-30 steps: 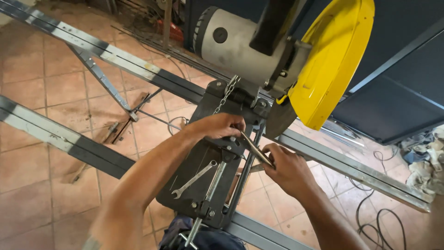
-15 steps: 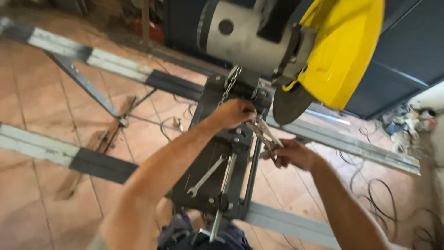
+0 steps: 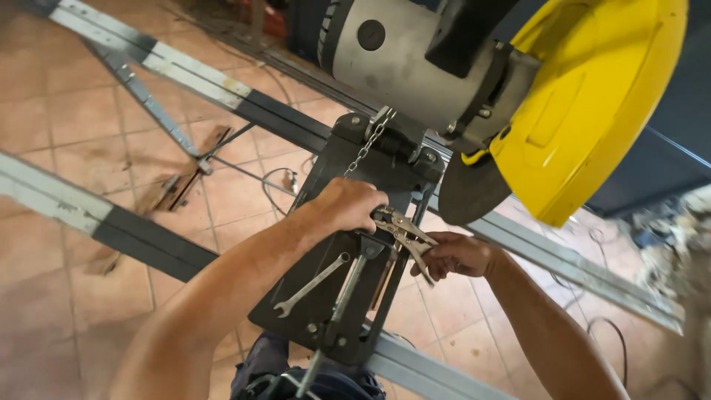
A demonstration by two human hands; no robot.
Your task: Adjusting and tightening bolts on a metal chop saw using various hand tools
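Locking pliers (image 3: 404, 231) lie between your two hands, over saw base (image 3: 326, 222). Your right hand (image 3: 455, 255) curled around pliers' handles, pinching them. Your left hand (image 3: 344, 206) closed over pliers' head end, pressing down. Open-ended wrench (image 3: 311, 285) lies on base just below your left hand. Grey motor (image 3: 404, 63) and yellow blade guard (image 3: 592, 104) above both hands; tiled floor (image 3: 67, 111) beneath.

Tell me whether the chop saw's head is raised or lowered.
Raised. The disc and yellow guard hang above the base, clear of it.
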